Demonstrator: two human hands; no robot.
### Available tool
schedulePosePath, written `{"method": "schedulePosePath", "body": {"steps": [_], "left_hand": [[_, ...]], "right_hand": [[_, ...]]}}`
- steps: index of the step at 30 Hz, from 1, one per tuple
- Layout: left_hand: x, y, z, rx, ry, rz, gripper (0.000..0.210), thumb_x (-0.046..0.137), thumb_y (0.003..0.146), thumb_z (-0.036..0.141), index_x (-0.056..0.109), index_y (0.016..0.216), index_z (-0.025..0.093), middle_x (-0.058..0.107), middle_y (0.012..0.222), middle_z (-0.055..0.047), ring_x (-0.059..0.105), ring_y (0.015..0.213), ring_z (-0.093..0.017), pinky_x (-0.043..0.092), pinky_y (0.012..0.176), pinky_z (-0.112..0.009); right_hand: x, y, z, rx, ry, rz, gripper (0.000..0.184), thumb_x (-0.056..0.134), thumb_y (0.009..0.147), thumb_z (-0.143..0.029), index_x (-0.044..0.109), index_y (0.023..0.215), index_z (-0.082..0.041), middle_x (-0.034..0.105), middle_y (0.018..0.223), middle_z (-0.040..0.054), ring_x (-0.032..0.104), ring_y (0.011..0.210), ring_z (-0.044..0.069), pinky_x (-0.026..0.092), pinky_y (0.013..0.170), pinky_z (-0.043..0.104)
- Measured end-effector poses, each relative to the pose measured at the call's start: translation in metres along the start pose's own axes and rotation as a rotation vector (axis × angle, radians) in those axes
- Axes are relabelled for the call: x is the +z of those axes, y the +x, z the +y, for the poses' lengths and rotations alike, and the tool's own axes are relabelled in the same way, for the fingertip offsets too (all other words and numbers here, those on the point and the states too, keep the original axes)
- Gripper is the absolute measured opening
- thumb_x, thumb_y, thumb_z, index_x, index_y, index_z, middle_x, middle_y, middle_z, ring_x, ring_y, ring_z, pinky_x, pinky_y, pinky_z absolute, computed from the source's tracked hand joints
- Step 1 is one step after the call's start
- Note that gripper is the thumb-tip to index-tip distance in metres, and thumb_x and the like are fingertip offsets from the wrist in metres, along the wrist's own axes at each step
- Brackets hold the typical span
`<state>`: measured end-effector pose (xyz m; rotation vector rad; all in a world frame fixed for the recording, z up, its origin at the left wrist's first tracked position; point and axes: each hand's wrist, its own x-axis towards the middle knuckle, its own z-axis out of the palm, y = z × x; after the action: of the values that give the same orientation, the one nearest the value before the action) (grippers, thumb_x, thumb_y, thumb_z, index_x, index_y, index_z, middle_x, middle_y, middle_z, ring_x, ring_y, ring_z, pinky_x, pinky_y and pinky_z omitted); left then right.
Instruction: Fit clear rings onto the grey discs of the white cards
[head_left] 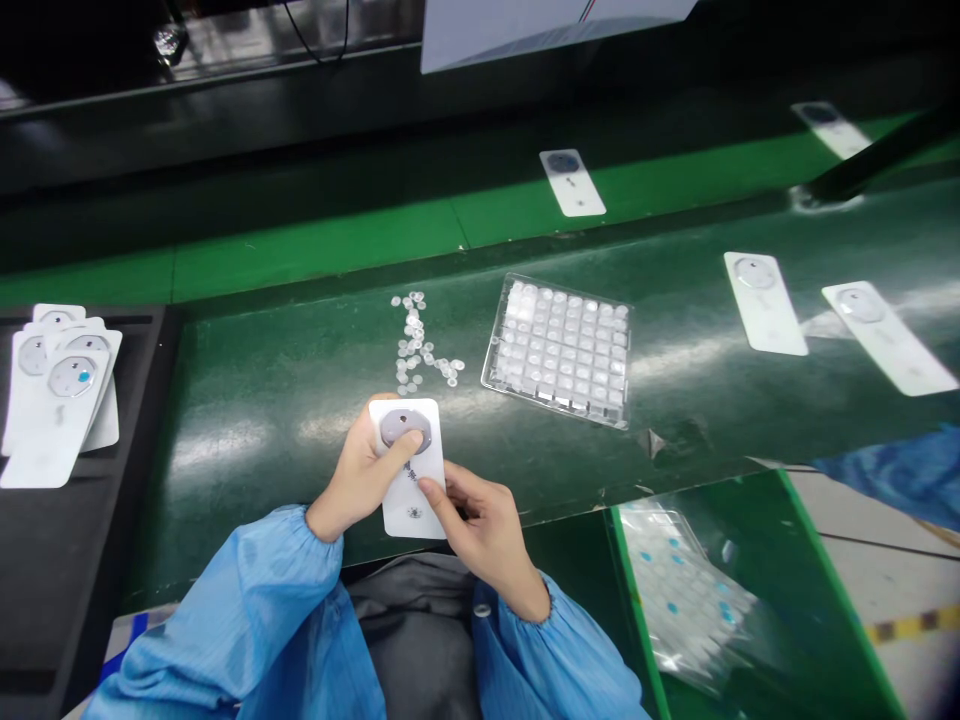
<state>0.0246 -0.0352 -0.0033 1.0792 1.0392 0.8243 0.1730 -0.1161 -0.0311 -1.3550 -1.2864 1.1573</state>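
Observation:
I hold a white phone back cover (403, 512) with a grey round camera area near the front edge of the bench. My left hand (360, 480) grips its left side, the thumb pressed on the grey camera area and the other fingers hidden behind. My right hand (484, 515) pinches the cover's right edge, thumb on the front. Just beyond the cover lie several small clear round discs (412, 345), loosely scattered. To their right a clear plastic tray (628, 410) carries rows of small translucent pieces.
On the left, a black tray (37, 570) bears a pile of similar covers (56, 440). Single covers lie at the right (765, 310) and on the green belt (571, 190). A green-edged bin (795, 590) with bagged trays stands lower right. A blue sleeve (900, 475) shows at the right edge.

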Motion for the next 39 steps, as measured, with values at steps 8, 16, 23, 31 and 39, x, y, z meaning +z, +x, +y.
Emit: {"method": "schedulePosePath", "body": {"steps": [8,16,23,31,39], "left_hand": [[0.003,0.000,0.002,-0.015,-0.052,0.017,0.035,0.072,0.087,0.037,0.048,0.105,0.018,0.056,0.080,0.003,0.053,0.067,-0.011,0.045,0.063,-0.022],[-0.003,-0.001,0.001,-0.014,-0.034,-0.052,0.040,0.072,0.086,0.030,0.049,0.116,0.018,0.060,0.089,0.001,0.057,0.077,-0.013,0.047,0.071,-0.023],[0.003,0.001,0.001,-0.007,-0.003,0.021,0.034,0.069,0.091,0.042,0.049,0.103,0.017,0.055,0.081,0.002,0.052,0.068,-0.011,0.045,0.065,-0.023],[0.000,0.000,0.000,0.023,0.036,-0.024,0.031,0.068,0.091,0.036,0.051,0.108,0.018,0.058,0.084,0.001,0.054,0.072,-0.012,0.047,0.070,-0.024],[-0.012,0.000,-0.007,-0.045,-0.128,-0.128,0.046,0.068,0.082,0.023,0.058,0.127,0.017,0.070,0.109,-0.006,0.065,0.093,-0.020,0.051,0.081,-0.027]], "right_hand": [[0.001,-0.001,0.000,-0.017,-0.018,0.013,0.028,0.061,0.099,-0.032,0.076,0.117,-0.016,0.074,0.085,0.0057,0.066,0.065,0.016,0.054,0.058,0.025],[0.000,-0.001,0.002,-0.006,0.023,0.015,0.029,0.061,0.099,-0.032,0.075,0.120,-0.017,0.068,0.075,0.0025,0.067,0.066,0.017,0.057,0.061,0.027],[0.000,-0.001,0.002,-0.036,-0.039,0.007,0.029,0.060,0.099,-0.032,0.076,0.118,-0.017,0.069,0.077,0.0034,0.066,0.065,0.017,0.057,0.061,0.026],[0.000,-0.001,0.000,-0.020,-0.022,0.019,0.029,0.060,0.099,-0.034,0.077,0.115,-0.016,0.070,0.074,0.0033,0.068,0.066,0.018,0.060,0.064,0.028],[-0.003,0.000,-0.002,0.041,0.101,0.036,0.033,0.063,0.098,-0.039,0.075,0.120,-0.018,0.078,0.087,0.0059,0.073,0.069,0.020,0.061,0.058,0.027]]}}
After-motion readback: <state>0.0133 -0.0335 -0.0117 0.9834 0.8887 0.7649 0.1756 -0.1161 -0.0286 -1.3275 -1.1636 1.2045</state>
